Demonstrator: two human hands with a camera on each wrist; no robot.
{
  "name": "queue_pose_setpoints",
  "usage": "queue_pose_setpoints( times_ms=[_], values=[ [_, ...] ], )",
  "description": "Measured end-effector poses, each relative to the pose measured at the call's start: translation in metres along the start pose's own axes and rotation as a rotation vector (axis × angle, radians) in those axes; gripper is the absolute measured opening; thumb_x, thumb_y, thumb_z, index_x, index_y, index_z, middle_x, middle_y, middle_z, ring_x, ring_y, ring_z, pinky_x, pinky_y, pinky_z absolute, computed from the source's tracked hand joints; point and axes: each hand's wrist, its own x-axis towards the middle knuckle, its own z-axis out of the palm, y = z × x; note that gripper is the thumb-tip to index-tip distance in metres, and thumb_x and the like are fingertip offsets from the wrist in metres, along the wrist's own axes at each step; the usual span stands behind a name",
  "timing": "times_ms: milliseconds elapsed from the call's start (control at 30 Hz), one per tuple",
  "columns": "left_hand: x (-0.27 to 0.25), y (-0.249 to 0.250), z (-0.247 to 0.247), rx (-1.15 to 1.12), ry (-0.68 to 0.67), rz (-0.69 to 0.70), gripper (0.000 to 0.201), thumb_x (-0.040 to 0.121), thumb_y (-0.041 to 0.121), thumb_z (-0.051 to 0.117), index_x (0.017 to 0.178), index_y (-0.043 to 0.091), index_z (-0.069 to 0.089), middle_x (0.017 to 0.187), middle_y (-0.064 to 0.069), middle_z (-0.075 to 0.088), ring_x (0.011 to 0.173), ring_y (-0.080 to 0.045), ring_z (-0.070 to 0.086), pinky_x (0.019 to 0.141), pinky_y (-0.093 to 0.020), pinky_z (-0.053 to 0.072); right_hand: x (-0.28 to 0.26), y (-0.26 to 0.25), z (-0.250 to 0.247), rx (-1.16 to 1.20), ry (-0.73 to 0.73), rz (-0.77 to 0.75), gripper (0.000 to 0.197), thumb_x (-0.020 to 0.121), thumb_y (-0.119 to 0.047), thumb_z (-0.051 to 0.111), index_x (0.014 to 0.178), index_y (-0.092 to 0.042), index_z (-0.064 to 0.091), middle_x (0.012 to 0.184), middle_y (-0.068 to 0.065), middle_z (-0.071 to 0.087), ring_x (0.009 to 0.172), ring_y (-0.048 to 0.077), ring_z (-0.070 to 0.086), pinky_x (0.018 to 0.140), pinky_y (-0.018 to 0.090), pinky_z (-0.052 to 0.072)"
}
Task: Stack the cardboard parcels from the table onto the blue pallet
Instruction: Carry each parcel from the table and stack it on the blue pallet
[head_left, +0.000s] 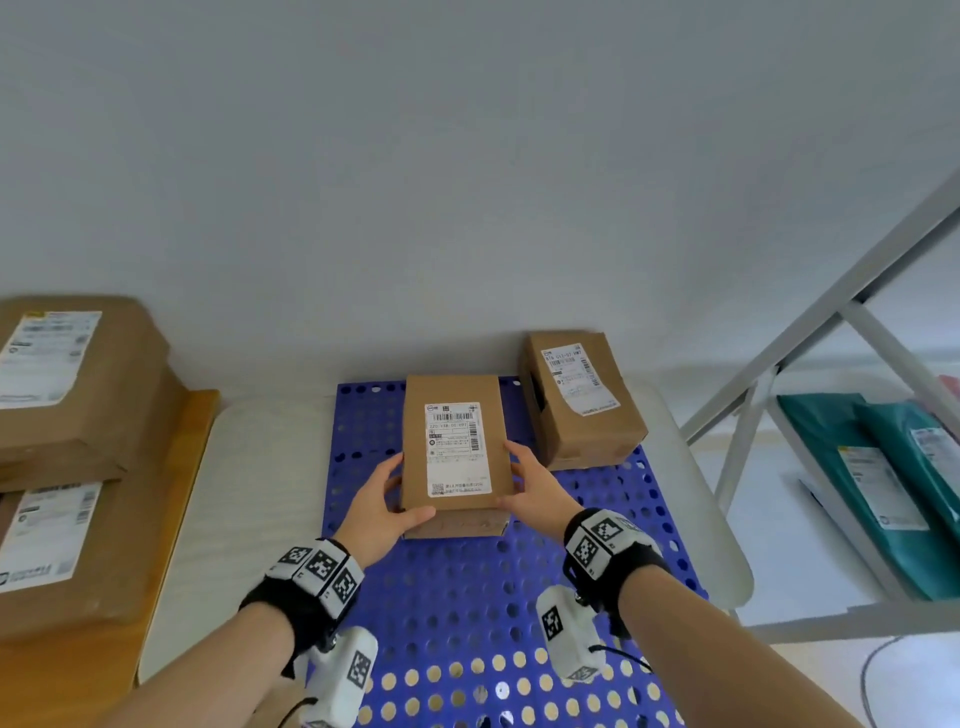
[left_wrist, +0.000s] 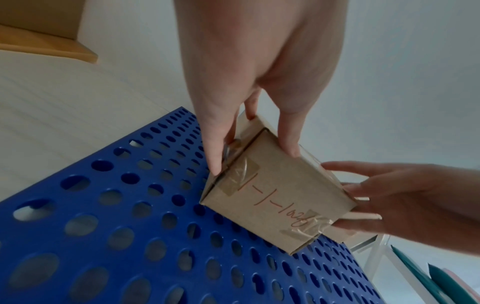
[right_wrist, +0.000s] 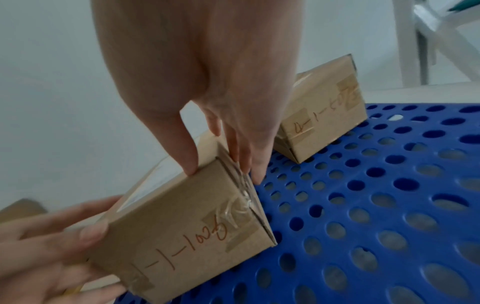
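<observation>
A small cardboard parcel with a white label is held over the middle of the blue perforated pallet. My left hand grips its near left corner and my right hand grips its near right corner. In the left wrist view the left hand has its thumb on top of the parcel and a finger down its side. The right wrist view shows the right hand pinching the parcel the same way. Whether the parcel touches the pallet I cannot tell. A second labelled parcel stands at the pallet's back right corner.
Two large labelled parcels are stacked on a wooden table at the left. The pallet lies on a white table against a grey wall. A white rack at the right holds teal mailer bags.
</observation>
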Motion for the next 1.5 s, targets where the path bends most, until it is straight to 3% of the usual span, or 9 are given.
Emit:
queue_pose_setpoints(
  times_ms=[133, 233, 300, 433, 700, 867, 1067, 1233, 1500],
  values=[
    [0.007, 0.001, 0.005, 0.040, -0.007, 0.000, 0.083, 0.078, 0.001, 0.071, 0.145, 0.016, 0.025, 0.140, -0.002, 0.043, 0.131, -0.017, 0.040, 0.101, -0.037, 0.044, 0.002, -0.007, -0.008, -0.251, -0.008, -0.062, 0.077, 0.087, -0.010, 0.060, 0.150, -0.020, 0.018, 0.150, 0.000, 0.035, 0.128, 0.021, 0.046, 0.101, 0.038, 0.046],
    [0.010, 0.003, 0.007, 0.077, -0.017, -0.017, 0.090, 0.076, 0.002, 0.074, 0.147, 0.016, 0.021, 0.141, 0.000, 0.041, 0.130, -0.017, 0.040, 0.102, -0.036, 0.043, 0.002, -0.014, -0.019, -0.408, 0.001, -0.147, 0.070, 0.089, -0.012, 0.058, 0.148, -0.022, 0.022, 0.154, 0.000, 0.025, 0.142, 0.020, 0.024, 0.112, 0.031, 0.027],
    [0.013, 0.004, 0.009, 0.106, -0.018, -0.021, 0.093, 0.076, 0.004, 0.075, 0.149, 0.016, 0.018, 0.143, 0.000, 0.039, 0.132, -0.018, 0.040, 0.104, -0.039, 0.043, 0.003, -0.016, -0.027, -0.513, 0.000, -0.182, 0.068, 0.091, -0.016, 0.056, 0.148, -0.028, 0.022, 0.158, 0.003, 0.012, 0.146, 0.019, 0.007, 0.115, 0.033, 0.017],
    [0.023, 0.007, 0.014, 0.097, -0.006, -0.039, 0.094, 0.076, 0.003, 0.075, 0.149, 0.017, 0.017, 0.144, -0.004, 0.041, 0.130, -0.019, 0.043, 0.102, -0.039, 0.044, 0.015, -0.011, -0.039, -0.687, 0.012, -0.179, 0.066, 0.092, -0.030, 0.056, 0.147, -0.038, 0.021, 0.159, 0.006, -0.005, 0.147, 0.024, -0.007, 0.118, 0.040, 0.011],
    [0.054, 0.022, 0.032, 0.093, 0.031, -0.040, 0.093, 0.076, 0.002, 0.074, 0.149, 0.016, 0.017, 0.142, -0.005, 0.043, 0.127, -0.019, 0.044, 0.102, -0.038, 0.044, 0.038, 0.001, -0.069, -0.806, 0.073, -0.077, 0.072, 0.088, -0.055, 0.051, 0.148, -0.043, 0.012, 0.158, 0.011, -0.008, 0.146, 0.029, -0.012, 0.118, 0.042, 0.002],
    [0.071, 0.029, 0.042, 0.099, 0.054, -0.040, 0.092, 0.077, 0.004, 0.074, 0.148, 0.018, 0.018, 0.139, -0.005, 0.045, 0.122, -0.017, 0.046, 0.102, -0.041, 0.044, 0.047, 0.001, -0.084, -0.737, 0.058, -0.034, 0.081, 0.088, -0.051, 0.056, 0.149, -0.041, 0.004, 0.158, 0.012, -0.013, 0.146, 0.030, -0.011, 0.118, 0.042, 0.004],
    [0.082, 0.033, 0.048, 0.092, 0.038, -0.042, 0.091, 0.077, 0.002, 0.073, 0.148, 0.017, 0.019, 0.144, -0.005, 0.040, 0.132, -0.020, 0.039, 0.097, -0.030, 0.043, 0.054, 0.009, -0.092, -0.653, 0.052, 0.009, 0.086, 0.088, -0.049, 0.058, 0.150, -0.036, 0.000, 0.158, 0.011, -0.013, 0.146, 0.030, -0.011, 0.118, 0.042, 0.005],
    [0.089, 0.037, 0.052, 0.083, 0.004, -0.031, 0.090, 0.076, 0.000, 0.073, 0.148, 0.016, 0.020, 0.144, -0.004, 0.041, 0.129, -0.014, 0.040, 0.094, -0.026, 0.043, 0.059, 0.016, -0.096, -0.622, 0.050, 0.018, 0.097, 0.085, -0.049, 0.060, 0.151, -0.023, -0.007, 0.158, 0.010, -0.014, 0.146, 0.027, -0.013, 0.118, 0.038, 0.002],
    [0.094, 0.042, 0.057, 0.073, 0.009, -0.042, 0.090, 0.077, 0.000, 0.072, 0.148, 0.015, 0.020, 0.147, -0.005, 0.038, 0.134, -0.019, 0.037, 0.099, -0.030, 0.042, 0.063, 0.018, -0.097, -0.644, 0.044, -0.001, 0.098, 0.085, -0.052, 0.059, 0.152, -0.019, -0.005, 0.158, 0.010, -0.014, 0.145, 0.028, -0.013, 0.118, 0.038, 0.002]
  ],
)
